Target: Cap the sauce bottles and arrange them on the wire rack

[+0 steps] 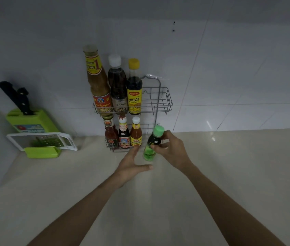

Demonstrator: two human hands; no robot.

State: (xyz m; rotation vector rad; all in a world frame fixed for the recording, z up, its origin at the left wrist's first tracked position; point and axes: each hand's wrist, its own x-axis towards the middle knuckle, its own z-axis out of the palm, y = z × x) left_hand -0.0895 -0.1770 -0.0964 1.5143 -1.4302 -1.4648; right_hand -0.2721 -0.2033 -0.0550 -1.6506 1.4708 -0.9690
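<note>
A two-tier wire rack (160, 100) stands against the tiled wall. Its upper shelf holds three tall capped bottles: an orange-brown sauce (97, 80), a dark one with a white cap (117, 84) and a yellow-capped one (134, 87). Three small bottles fill the left of the lower shelf: red sauce (110, 133), dark sauce (123, 134), orange sauce (136, 133). My right hand (171, 150) grips a small green-capped bottle (152, 142), tilted, just in front of the lower shelf's right end. My left hand (131, 163) is open below it, fingers spread.
A green knife block (31, 119) with black-handled knives leans on the wall at the left. A white and green grater (41, 142) lies in front of it. The beige counter (229, 174) stretches right and toward me.
</note>
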